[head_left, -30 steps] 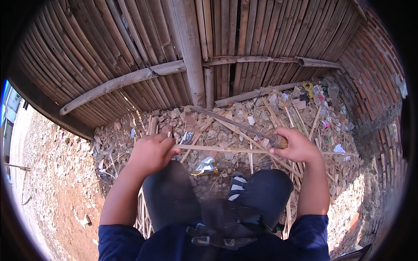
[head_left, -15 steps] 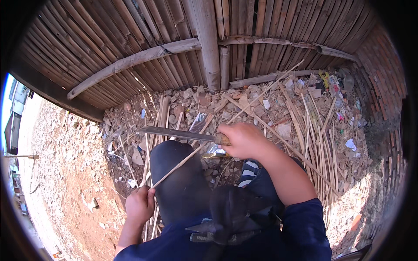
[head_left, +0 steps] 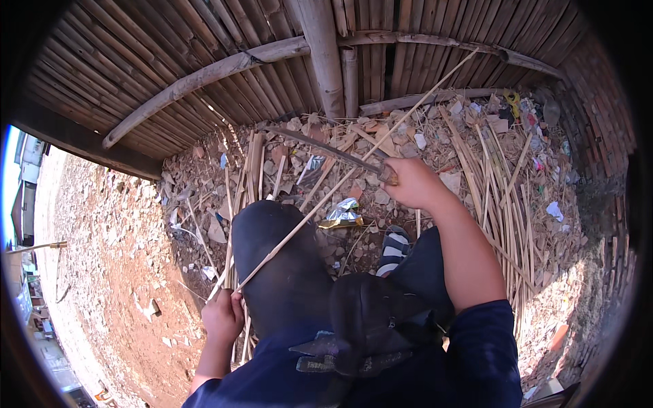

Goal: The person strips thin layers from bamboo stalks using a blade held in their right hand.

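Note:
A long, thin bamboo strip (head_left: 299, 232) slants from my left hand (head_left: 223, 317), over my dark-trousered knee, up toward the far right. My left hand is closed around its near end, beside the knee. In my right hand (head_left: 413, 183) is the handle of a long-bladed machete (head_left: 316, 144). Its dark blade points to the far left and crosses the strip close to my right hand. Whether the edge touches the strip I cannot tell. Several more strips (head_left: 230, 234) lie beside my left knee.
A pile of bamboo strips (head_left: 507, 197) lies on rubble at the right. A crumpled foil wrapper (head_left: 342, 213) sits between my knees. Ahead stands a bamboo-slat wall (head_left: 265, 34) with a wooden post (head_left: 320, 61); a brick wall (head_left: 602, 136) borders the right. Sunlit ground (head_left: 136, 258) lies left.
My right hand has moved away from me and to the right along the strip. The machete's tip has swung farther off. The strip's far end sits higher in view. My left hand barely moved.

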Demonstrator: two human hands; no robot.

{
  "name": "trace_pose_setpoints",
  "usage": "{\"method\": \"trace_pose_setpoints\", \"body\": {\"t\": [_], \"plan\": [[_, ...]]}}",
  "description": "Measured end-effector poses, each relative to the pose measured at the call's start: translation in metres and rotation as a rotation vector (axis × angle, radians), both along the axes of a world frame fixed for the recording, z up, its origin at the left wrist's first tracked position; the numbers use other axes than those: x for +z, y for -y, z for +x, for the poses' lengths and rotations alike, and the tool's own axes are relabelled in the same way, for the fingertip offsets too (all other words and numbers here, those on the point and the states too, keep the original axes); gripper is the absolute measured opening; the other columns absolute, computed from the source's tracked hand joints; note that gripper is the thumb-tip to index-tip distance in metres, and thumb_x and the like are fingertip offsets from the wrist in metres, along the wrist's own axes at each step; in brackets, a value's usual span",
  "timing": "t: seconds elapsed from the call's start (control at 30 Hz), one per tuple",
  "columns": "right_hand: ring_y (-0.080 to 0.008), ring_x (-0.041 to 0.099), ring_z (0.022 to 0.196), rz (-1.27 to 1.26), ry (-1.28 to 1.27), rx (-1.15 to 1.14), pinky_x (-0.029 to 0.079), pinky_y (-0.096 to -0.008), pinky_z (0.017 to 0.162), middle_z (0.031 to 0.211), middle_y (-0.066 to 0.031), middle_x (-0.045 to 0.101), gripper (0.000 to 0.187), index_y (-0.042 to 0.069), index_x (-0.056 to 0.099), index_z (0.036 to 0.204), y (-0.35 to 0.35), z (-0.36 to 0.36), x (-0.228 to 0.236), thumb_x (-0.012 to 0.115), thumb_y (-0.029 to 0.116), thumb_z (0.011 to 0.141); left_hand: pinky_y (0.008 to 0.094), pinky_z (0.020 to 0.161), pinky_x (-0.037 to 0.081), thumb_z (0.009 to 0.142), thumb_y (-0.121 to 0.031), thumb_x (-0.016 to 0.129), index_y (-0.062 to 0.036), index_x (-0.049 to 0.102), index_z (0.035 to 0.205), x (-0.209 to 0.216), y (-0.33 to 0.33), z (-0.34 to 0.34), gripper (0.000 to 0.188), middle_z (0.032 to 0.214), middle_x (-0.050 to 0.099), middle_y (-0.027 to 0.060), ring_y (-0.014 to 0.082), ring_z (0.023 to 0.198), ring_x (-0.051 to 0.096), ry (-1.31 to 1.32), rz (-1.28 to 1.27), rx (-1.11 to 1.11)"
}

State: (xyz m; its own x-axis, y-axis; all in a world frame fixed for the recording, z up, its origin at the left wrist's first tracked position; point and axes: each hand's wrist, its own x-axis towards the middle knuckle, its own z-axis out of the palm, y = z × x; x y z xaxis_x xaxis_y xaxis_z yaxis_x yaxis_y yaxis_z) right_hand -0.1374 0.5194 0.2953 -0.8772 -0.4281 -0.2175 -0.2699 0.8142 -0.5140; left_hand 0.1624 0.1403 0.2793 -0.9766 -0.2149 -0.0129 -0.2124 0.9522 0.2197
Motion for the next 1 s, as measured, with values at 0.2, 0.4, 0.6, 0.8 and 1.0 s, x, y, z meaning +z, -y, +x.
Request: {"method": "trace_pose_setpoints", "body": {"t": [0.2,0.4,0.6,0.8,1.0], "plan": [[-0.0408,0.067,0.091,0.039,-0.019,0.063,0.053,-0.0480,0.080,0.090,-0.0202,0.070,0.036,0.009,0.068,0.110,0.018,0.023,0.005,0.075,0.023,0.078,0.0517,0.056,0.047,0.097,-0.022,0.057,-0.0061,0.060,0.085,-0.002,0.001,-0.003,0.020,0.069,0.061,0.0193,0.0421,0.063,0.062,-0.007,-0.014,-0.014],[-0.0404,0.067,0.088,-0.262,0.280,0.073,0.054,-0.0450,0.081,0.092,-0.0207,0.070,0.040,0.007,0.067,0.112,-0.004,-0.005,-0.015,0.077,0.026,0.078,0.0534,0.058,0.046,0.098,-0.022,0.056,-0.0043,0.058,0.082,-0.012,0.003,-0.003,0.024,0.069,0.060,0.0218,0.0448,0.065,0.061,0.039,0.001,0.000],[-0.0413,0.067,0.090,-0.012,-0.059,0.160,0.054,-0.0464,0.082,0.089,-0.0211,0.070,0.036,0.009,0.068,0.109,0.022,0.026,0.000,0.074,0.027,0.079,0.0525,0.057,0.047,0.099,-0.025,0.056,-0.0046,0.058,0.083,-0.004,-0.002,0.002,0.025,0.072,0.061,0.0204,0.0443,0.065,0.061,0.030,-0.030,0.015],[-0.0392,0.068,0.096,-0.084,-0.019,-0.161,0.054,-0.0444,0.085,0.100,-0.0226,0.070,0.039,0.003,0.067,0.112,-0.033,-0.037,-0.046,0.071,0.019,0.077,0.0513,0.057,0.048,0.099,-0.026,0.056,-0.0059,0.057,0.082,-0.006,0.007,-0.007,0.026,0.074,0.062,0.0192,0.0425,0.065,0.062,-0.027,-0.139,-0.039],[-0.0372,0.066,0.107,-0.013,0.048,-0.059,0.052,-0.0458,0.093,0.111,-0.0210,0.070,0.045,0.008,0.066,0.120,0.000,0.008,0.001,0.072,0.020,0.077,0.0534,0.056,0.046,0.098,-0.025,0.055,-0.0039,0.055,0.080,0.000,0.013,-0.002,0.028,0.073,0.060,0.0213,0.0456,0.064,0.060,0.042,-0.084,-0.041]]}}
